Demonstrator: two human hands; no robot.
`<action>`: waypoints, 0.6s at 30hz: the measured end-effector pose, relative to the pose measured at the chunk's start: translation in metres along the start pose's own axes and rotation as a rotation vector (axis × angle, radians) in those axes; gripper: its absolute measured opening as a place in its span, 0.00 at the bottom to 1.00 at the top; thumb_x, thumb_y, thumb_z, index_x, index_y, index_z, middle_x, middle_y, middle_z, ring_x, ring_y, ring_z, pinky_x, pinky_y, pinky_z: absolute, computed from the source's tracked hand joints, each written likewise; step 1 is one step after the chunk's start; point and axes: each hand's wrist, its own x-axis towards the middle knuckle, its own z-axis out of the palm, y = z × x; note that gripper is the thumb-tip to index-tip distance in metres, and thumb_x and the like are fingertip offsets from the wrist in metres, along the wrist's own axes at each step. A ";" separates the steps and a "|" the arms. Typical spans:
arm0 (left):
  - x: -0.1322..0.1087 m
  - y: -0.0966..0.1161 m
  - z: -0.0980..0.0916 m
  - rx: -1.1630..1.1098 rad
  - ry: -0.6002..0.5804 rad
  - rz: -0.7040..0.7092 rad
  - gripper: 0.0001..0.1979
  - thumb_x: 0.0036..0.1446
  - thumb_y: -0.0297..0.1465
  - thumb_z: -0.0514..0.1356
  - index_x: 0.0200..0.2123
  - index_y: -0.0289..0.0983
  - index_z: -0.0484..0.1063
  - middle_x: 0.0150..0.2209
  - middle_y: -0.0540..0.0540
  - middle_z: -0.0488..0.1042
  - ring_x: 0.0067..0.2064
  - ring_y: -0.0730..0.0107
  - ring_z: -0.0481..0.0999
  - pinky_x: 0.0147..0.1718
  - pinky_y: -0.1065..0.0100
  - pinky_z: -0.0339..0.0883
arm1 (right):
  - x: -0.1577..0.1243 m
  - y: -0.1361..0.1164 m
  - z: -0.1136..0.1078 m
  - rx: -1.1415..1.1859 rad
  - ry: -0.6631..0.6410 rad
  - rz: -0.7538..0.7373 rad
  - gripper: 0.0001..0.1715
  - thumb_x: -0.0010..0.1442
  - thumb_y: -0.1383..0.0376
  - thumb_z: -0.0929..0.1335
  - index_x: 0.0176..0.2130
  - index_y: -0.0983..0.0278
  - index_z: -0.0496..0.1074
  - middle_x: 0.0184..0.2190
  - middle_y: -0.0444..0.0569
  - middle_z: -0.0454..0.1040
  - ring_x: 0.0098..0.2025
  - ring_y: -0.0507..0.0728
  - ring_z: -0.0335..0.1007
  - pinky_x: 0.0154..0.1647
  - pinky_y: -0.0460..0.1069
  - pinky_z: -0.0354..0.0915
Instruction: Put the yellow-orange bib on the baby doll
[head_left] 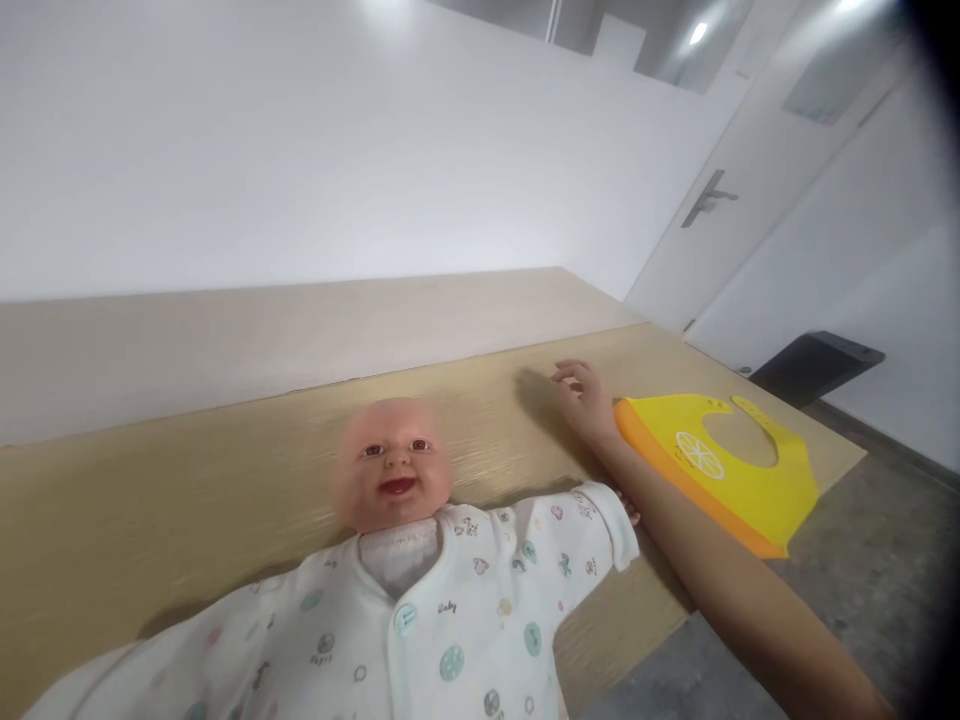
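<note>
A baby doll lies face up on the wooden table, dressed in a white patterned top with a button at the front. My right hand is over the table to the right of the doll's head, fingers loosely curled and apart, holding nothing. Its forearm passes beside the doll's sleeve cuff and in front of the left edge of a yellow bib with an orange pocket and a white citrus print. My left hand is out of view.
A pale wall stands behind the table. To the right are a door with a metal handle, a dark flat object beyond the table's edge, and grey floor.
</note>
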 end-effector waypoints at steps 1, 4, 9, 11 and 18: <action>-0.002 0.001 0.002 -0.028 0.053 -0.014 0.23 0.43 0.55 0.59 0.31 0.42 0.73 0.49 0.45 0.74 0.59 0.52 0.65 0.57 0.49 0.59 | 0.000 0.000 0.000 0.004 -0.002 0.006 0.08 0.53 0.65 0.62 0.30 0.63 0.70 0.44 0.55 0.70 0.45 0.59 0.68 0.37 0.52 0.67; -0.009 0.006 0.008 -0.091 0.146 -0.080 0.19 0.45 0.50 0.60 0.31 0.41 0.73 0.50 0.45 0.73 0.58 0.55 0.67 0.57 0.52 0.61 | 0.000 0.000 0.001 0.015 -0.008 0.021 0.07 0.52 0.66 0.62 0.30 0.63 0.70 0.44 0.55 0.70 0.45 0.59 0.68 0.36 0.52 0.67; -0.016 0.014 0.012 -0.049 0.093 -0.074 0.17 0.46 0.51 0.58 0.31 0.45 0.73 0.51 0.48 0.73 0.58 0.55 0.66 0.55 0.52 0.64 | -0.002 -0.002 0.000 0.024 -0.032 0.030 0.08 0.51 0.67 0.62 0.30 0.63 0.70 0.43 0.54 0.71 0.43 0.58 0.69 0.37 0.52 0.67; -0.019 0.020 0.015 -0.033 0.091 -0.115 0.18 0.47 0.51 0.57 0.33 0.45 0.73 0.53 0.48 0.71 0.59 0.55 0.66 0.55 0.52 0.64 | -0.002 -0.003 0.000 0.026 -0.037 0.031 0.08 0.51 0.67 0.62 0.30 0.63 0.70 0.43 0.54 0.71 0.43 0.58 0.69 0.37 0.52 0.67; -0.024 0.029 0.021 -0.103 0.154 -0.206 0.17 0.52 0.47 0.54 0.35 0.42 0.72 0.57 0.45 0.68 0.60 0.56 0.64 0.58 0.52 0.59 | -0.002 0.001 0.002 0.031 -0.050 0.050 0.08 0.50 0.66 0.62 0.30 0.63 0.69 0.42 0.53 0.73 0.42 0.58 0.69 0.38 0.53 0.66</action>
